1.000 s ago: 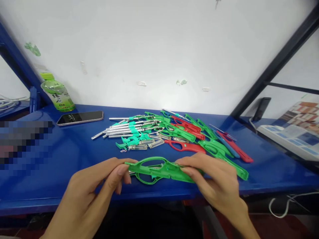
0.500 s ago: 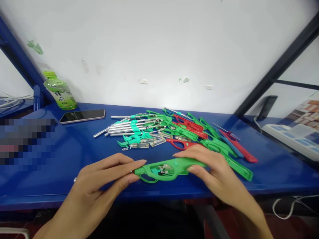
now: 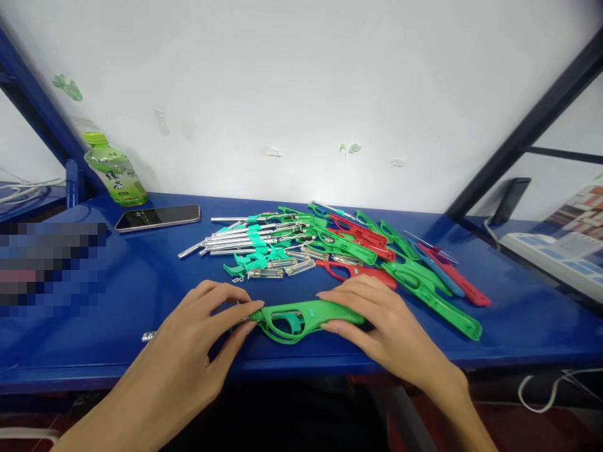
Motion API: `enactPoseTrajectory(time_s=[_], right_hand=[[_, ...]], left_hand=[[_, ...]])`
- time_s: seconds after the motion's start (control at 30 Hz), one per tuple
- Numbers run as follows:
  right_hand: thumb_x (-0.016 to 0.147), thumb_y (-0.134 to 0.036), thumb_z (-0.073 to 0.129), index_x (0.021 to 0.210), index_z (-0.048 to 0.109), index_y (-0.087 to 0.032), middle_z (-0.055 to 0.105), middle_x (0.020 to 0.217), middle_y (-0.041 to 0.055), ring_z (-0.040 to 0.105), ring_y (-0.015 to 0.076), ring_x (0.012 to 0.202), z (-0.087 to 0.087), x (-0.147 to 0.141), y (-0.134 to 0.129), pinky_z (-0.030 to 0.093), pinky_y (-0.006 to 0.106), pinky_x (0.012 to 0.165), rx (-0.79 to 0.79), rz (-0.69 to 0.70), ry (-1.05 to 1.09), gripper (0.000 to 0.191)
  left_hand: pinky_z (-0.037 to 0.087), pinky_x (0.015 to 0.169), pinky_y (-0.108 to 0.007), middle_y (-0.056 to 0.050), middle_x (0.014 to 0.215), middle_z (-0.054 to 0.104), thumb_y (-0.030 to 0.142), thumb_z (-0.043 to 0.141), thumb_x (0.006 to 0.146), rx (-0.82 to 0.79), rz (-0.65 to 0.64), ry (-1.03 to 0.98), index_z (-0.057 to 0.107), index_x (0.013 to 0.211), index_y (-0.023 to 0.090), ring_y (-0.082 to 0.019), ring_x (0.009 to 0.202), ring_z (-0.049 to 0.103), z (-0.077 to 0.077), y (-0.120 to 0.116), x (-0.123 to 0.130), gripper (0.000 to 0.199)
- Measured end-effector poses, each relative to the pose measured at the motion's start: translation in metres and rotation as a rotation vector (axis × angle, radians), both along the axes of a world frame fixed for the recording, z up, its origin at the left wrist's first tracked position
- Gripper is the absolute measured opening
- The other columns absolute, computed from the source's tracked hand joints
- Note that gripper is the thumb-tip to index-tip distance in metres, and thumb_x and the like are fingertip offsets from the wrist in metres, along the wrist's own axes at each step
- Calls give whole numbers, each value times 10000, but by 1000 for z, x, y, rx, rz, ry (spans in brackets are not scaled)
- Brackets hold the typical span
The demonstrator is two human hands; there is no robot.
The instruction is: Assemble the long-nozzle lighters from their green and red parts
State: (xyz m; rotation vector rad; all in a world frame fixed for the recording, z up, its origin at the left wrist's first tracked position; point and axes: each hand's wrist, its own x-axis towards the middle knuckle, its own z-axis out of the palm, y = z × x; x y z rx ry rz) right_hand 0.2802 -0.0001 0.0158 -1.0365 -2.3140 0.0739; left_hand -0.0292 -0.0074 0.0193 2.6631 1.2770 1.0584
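Note:
A green long-nose lighter [image 3: 311,317] is held level above the table's front edge, its teal trigger showing in the finger opening. My left hand [image 3: 193,339] pinches its front end, where the metal tube enters the casing. Most of that tube is behind my fingers, but its silver tip [image 3: 148,336] shows to the left. My right hand [image 3: 384,320] is closed around the handle end. Just beyond my hands lie clear fuel tanks [image 3: 266,274], teal triggers [image 3: 257,258] and a red casing half [image 3: 372,275].
Silver lighter tubes [image 3: 240,240] are heaped mid-table, with green casing halves [image 3: 424,292] to their right. A phone [image 3: 157,217] and a green-capped bottle [image 3: 115,172] stand at the back left. On the right are a white device [image 3: 546,257] and a dark upright phone-like object [image 3: 511,199].
The casing looks more closed: the loose inner parts visible in its opening before are now covered, with the trigger in place. My right hand has shifted left along the handle.

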Motion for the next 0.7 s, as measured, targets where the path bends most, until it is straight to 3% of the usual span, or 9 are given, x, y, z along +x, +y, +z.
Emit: enactPoseTrajectory(time_s=[0.27,0.7], right_hand=[[1086,-428,657,1292,753,-228,807,1213,90,744,289,1093,-2,-3,-2,574,466,1001,-63,-15,-52,303],[1094,-454,633,1333,773,-237,804,1255,95,756,303,1107,-4,-8,-7,580,511,998,-30,-52,-70,351]], left_hand=[[576,915,-377,-39,1140,749,286,575,1108,-78,7,46,795,1175,268,-236,1043,666,-10,0,-6,230],[587,887,-397,-40,1094,782,356,554,1120,-56,19,52,810,1174,258,-242,970,708,-6,1,-6,280]])
